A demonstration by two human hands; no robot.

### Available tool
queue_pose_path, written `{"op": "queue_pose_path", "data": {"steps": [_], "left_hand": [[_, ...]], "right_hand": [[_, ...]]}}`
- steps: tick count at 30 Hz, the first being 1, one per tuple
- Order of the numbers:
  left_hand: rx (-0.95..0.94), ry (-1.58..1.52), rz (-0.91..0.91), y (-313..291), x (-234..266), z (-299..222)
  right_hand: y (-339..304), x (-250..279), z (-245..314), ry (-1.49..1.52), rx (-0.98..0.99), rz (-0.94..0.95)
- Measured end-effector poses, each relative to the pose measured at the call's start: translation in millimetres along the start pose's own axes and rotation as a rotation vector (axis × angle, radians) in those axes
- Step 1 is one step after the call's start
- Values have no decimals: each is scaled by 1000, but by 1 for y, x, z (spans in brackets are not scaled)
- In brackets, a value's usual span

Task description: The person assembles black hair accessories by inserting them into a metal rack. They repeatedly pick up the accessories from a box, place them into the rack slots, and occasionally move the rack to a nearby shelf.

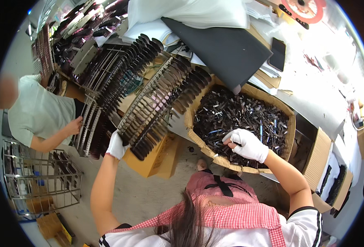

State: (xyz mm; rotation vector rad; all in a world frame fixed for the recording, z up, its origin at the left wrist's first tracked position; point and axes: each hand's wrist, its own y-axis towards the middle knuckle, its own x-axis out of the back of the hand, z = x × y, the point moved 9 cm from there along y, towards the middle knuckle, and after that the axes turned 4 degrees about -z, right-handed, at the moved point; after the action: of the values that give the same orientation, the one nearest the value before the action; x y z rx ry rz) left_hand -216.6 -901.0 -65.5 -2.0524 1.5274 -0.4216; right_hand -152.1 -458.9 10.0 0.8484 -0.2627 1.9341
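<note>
At the lower end of a long metal rack (142, 95) is my left hand (117, 146), in a white glove, closed on the rack's end; some of its fingers are hidden. Rows of dark, glossy, oval lens-like pieces (182, 92) stick out along this rack, which slants up to the right. My right hand (250, 146), also gloved in white with bare fingertips showing, is over a cardboard box (291, 136) full of small dark strips (235, 111). Its fingers are pinched together; what lies between them is too small to make out.
Further racks of dark pieces (124, 70) stand left of mine, where another person (42, 111) works. A dark folder (219, 47) and a phone (277, 54) lie beyond the box. Below the rack is a yellow-brown carton (149, 158); a wire cart (42, 177) stands far left.
</note>
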Motion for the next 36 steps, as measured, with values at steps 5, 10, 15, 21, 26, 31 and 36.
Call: {"op": "queue_pose_path", "data": {"steps": [5, 10, 15, 21, 26, 31, 36], "left_hand": [[-60, -23, 421, -93, -100, -19], [-171, 77, 669, -150, -247, 2], [-383, 247, 821, -213, -389, 38], [176, 66, 841, -283, -524, 97], [550, -83, 828, -347, -590, 111], [693, -131, 1028, -390, -634, 86], [-45, 274, 1040, -367, -629, 40]], "right_hand": [[-25, 22, 18, 96, 117, -31], [-66, 58, 45, 21, 189, -140], [-136, 131, 39, -272, 132, -511], [-233, 233, 29, -432, 37, -802], [-260, 278, 55, -589, 248, -824], [-294, 363, -14, -21, -430, -932], [-320, 489, -48, 698, -22, -1283]]}}
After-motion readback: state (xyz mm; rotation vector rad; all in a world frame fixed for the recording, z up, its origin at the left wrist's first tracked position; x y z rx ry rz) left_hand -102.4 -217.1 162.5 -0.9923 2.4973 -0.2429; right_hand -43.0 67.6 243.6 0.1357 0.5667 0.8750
